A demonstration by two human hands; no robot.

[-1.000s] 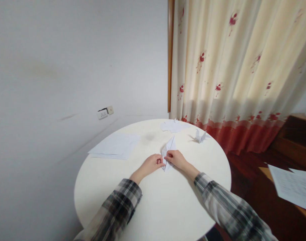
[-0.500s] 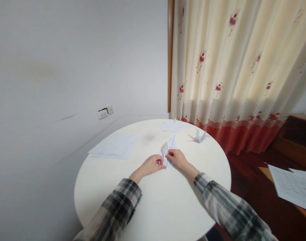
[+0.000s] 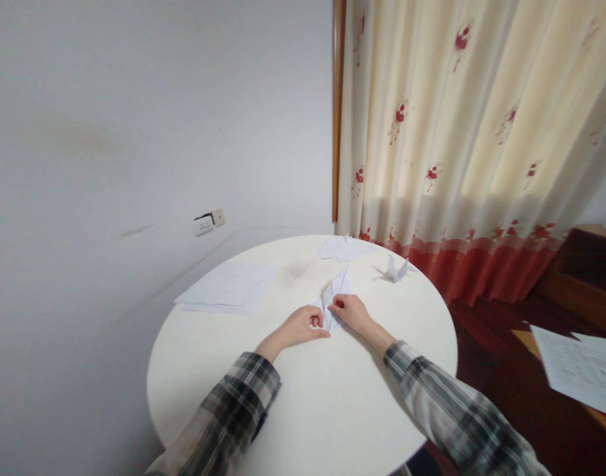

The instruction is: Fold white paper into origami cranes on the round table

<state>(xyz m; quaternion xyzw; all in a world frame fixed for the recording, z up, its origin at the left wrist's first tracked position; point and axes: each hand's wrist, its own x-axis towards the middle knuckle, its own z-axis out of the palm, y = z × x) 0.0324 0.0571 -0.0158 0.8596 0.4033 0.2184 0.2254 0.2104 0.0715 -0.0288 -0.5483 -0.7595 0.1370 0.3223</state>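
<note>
Head view, forward and down. The folded paper (image 3: 339,282), white and slender, lies on the round white table (image 3: 288,416) between my two hands. Its long axis runs away from me, the far tip leaning slightly to my right; that far point stands clear of my fingers, while the near end is partly hidden by them. The governing relation is this: from my left hand (image 3: 302,324) the paper lies to the right and a little beyond; from my right hand (image 3: 351,312) it lies to the left and beyond. The right is the nearer to its middle, the left to its near end.

Pose: my right hand comes in from the right, wrist low, thumb and forefinger brought together on the paper's fold. My left hand lies on its side, fingers curled, thumb extended along the near end; whether it pinches an edge I cannot tell. Both forearms, in plaid sleeves (image 3: 241,390), converge from the lower corners.

Surroundings: a paper crane (image 3: 396,270) beyond and right of my right hand; a stack of sheets (image 3: 228,289) beyond and left of my left.
</note>
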